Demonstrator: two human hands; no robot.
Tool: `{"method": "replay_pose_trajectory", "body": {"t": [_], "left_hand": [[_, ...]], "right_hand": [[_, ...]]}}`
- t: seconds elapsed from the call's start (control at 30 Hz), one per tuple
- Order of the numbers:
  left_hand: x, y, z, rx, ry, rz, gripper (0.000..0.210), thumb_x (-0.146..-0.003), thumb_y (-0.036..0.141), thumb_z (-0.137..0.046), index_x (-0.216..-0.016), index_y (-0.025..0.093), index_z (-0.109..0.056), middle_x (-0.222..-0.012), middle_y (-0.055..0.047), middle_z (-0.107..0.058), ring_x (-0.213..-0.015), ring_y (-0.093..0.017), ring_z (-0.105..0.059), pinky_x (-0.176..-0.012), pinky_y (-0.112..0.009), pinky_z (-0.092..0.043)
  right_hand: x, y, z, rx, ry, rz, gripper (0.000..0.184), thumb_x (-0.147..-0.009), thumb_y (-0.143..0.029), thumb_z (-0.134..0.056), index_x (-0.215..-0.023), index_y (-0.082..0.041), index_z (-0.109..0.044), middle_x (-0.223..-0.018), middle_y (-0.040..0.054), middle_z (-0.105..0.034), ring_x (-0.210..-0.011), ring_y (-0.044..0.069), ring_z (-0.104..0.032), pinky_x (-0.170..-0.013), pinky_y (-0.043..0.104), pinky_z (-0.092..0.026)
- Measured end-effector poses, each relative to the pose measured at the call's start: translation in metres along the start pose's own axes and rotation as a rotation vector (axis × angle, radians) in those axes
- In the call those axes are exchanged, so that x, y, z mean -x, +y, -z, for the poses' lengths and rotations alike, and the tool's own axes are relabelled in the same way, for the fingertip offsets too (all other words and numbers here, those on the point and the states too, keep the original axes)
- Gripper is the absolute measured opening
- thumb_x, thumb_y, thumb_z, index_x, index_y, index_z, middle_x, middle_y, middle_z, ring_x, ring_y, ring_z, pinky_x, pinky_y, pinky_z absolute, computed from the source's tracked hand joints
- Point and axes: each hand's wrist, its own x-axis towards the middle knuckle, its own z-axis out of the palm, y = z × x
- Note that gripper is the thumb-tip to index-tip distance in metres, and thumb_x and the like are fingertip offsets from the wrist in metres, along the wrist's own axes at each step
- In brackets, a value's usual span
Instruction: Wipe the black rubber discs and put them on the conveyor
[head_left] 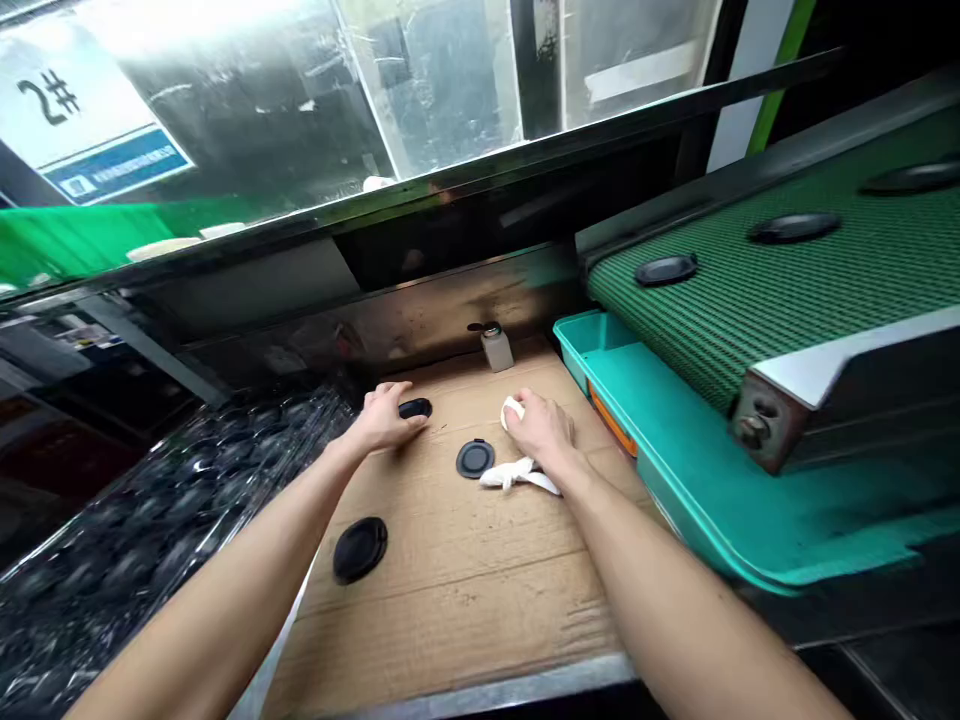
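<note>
My left hand [388, 414] is at the far left of the cardboard, thumb and fingers round the edge of a small black plastic disc [415, 408]. Part of that disc is hidden by the hand. My right hand [541, 428] is closed on a bunched white cloth [512, 411]; a knotted white end [517, 474] lies below the hand on the cardboard. Between the hands a round black disc with a small tab [475, 458] lies flat. Nearer to me, at the left, is another black disc [360, 550].
Cardboard [465, 610] covers the worktop. A small whitish bottle [496, 348] stands at its back. On the right, a green conveyor belt [810, 290] carries several black discs above a teal tray [675, 430]. Clear plastic trays of dark round pieces [202, 480] are at the left.
</note>
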Motion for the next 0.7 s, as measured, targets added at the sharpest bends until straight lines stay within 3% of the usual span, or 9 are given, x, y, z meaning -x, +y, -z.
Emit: {"method": "replay_pose_trajectory", "body": {"t": [0.13,0.3,0.47,0.57,0.63,0.7], "left_hand": [[0.036,0.051,-0.002,0.178,-0.159,-0.225,0.070,-0.078,0.060,-0.053,-0.136,0.021,-0.046,-0.128,-0.011,-0.053,-0.114,-0.027,-0.054,-0.099,-0.036,-0.041],[0.061,0.100,-0.010,0.208,-0.266,-0.252,0.054,-0.080,0.053,-0.054,-0.125,0.024,-0.058,-0.114,-0.011,-0.060,-0.104,-0.026,-0.059,-0.093,-0.034,-0.044],[0.057,0.084,-0.004,0.202,-0.268,-0.163,0.037,-0.074,0.032,-0.059,-0.108,0.021,-0.066,-0.105,-0.010,-0.065,-0.093,-0.024,-0.063,-0.083,-0.031,-0.047],[0.058,0.069,-0.001,0.270,-0.317,-0.166,0.042,-0.074,0.031,-0.059,-0.114,0.021,-0.063,-0.112,-0.008,-0.065,-0.098,-0.023,-0.062,-0.083,-0.029,-0.047],[0.059,0.068,-0.003,0.318,-0.341,-0.180,0.042,-0.074,0.028,-0.058,-0.115,0.021,-0.063,-0.112,-0.007,-0.066,-0.098,-0.021,-0.063,-0.082,-0.028,-0.047],[0.059,0.072,-0.007,0.311,-0.346,-0.161,0.031,-0.074,0.022,-0.055,-0.103,0.020,-0.067,-0.101,-0.006,-0.070,-0.090,-0.020,-0.065,-0.077,-0.027,-0.047]], "right_hand": [[0.001,-0.001,-0.002,-0.016,-0.021,-0.008,0.035,-0.091,-0.046,-0.040,-0.116,-0.028,-0.057,-0.093,0.0061,-0.068,-0.087,0.024,-0.063,-0.072,0.032,-0.041],[0.002,0.001,-0.006,0.002,0.121,0.053,0.031,-0.090,-0.041,-0.044,-0.108,-0.024,-0.062,-0.105,0.0088,-0.063,-0.103,0.025,-0.054,-0.083,0.033,-0.038],[0.000,0.003,-0.009,-0.019,0.117,0.066,0.030,-0.090,-0.040,-0.045,-0.104,-0.022,-0.065,-0.101,0.0085,-0.063,-0.100,0.024,-0.053,-0.087,0.033,-0.034],[-0.001,0.003,-0.010,-0.029,0.113,0.068,0.030,-0.089,-0.039,-0.045,-0.104,-0.021,-0.065,-0.102,0.0081,-0.064,-0.099,0.023,-0.054,-0.086,0.032,-0.034],[-0.001,0.003,-0.010,-0.031,0.115,0.066,0.030,-0.089,-0.039,-0.045,-0.104,-0.021,-0.065,-0.102,0.0082,-0.064,-0.100,0.023,-0.054,-0.085,0.032,-0.033],[-0.001,0.003,-0.010,-0.033,0.115,0.068,0.030,-0.090,-0.039,-0.044,-0.103,-0.021,-0.065,-0.102,0.0081,-0.064,-0.100,0.023,-0.054,-0.085,0.032,-0.033]]}}
